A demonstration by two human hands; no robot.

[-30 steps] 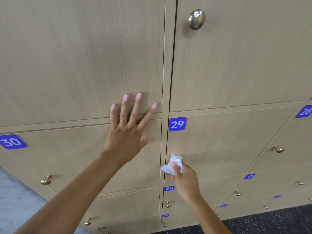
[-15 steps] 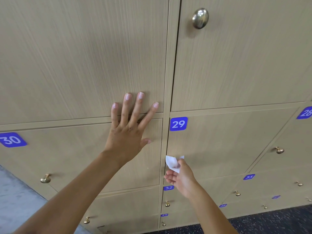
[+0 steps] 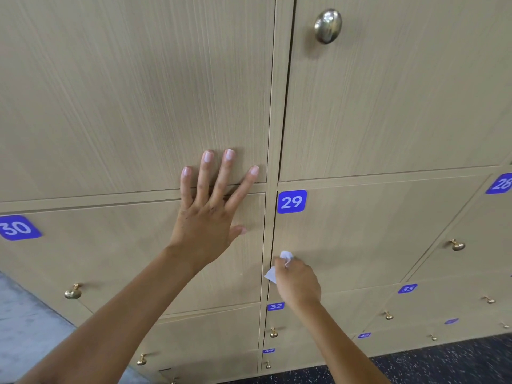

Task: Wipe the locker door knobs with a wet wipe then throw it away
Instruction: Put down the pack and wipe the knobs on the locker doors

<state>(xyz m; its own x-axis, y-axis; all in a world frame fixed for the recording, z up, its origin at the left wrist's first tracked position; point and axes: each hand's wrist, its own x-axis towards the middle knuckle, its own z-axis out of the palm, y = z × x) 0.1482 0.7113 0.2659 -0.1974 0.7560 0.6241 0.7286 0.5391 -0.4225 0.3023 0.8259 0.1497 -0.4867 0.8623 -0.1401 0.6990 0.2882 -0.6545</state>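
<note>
My left hand (image 3: 206, 214) lies flat with spread fingers on the wooden locker doors, across the seam above door 30. Lower and to the right, my right hand (image 3: 297, 281) grips a crumpled white wet wipe (image 3: 277, 268) against the left edge of door 29 (image 3: 360, 231). That door's knob is hidden under the wipe and hand. A large silver knob (image 3: 327, 25) sticks out of the door above. Brass knobs show on door 30 (image 3: 73, 291), on door 28 (image 3: 457, 245) and on door 32 (image 3: 273, 332).
Rows of light wood lockers with blue number plates (image 3: 291, 201) fill the view, with several small brass knobs lower down. Grey floor (image 3: 25, 322) shows at the lower left and dark speckled floor (image 3: 443, 364) along the bottom right.
My right hand turned over around the wipe at door 29's left edge, from palm-up to knuckles-up. My left hand stayed flat on the doors.
</note>
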